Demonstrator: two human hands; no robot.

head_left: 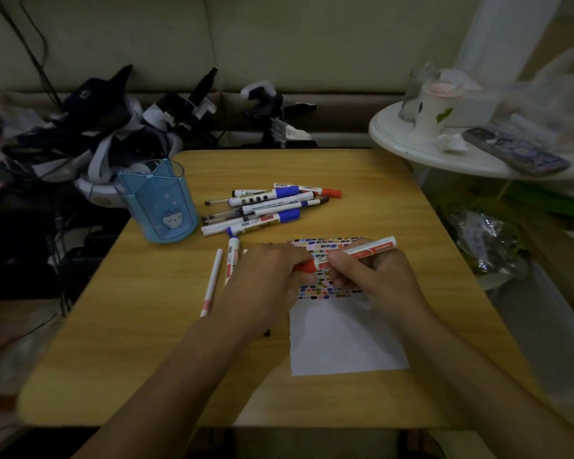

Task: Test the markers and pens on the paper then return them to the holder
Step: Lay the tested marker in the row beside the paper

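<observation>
Now both hands meet over the paper point(345, 339): right hand point(375, 276) grips the red marker point(355, 253) barrel, left hand point(269, 273) curls around its red cap end. Loose markers and pens point(265, 207) lie piled beside the blue holder point(159, 200) on the wooden table point(146, 342).

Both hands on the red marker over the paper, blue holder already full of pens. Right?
Not quite: in the head view the blue holder looks empty; the pens lie in a pile beside it. Both the left hand and right hand do grip the red marker over the paper.
</observation>
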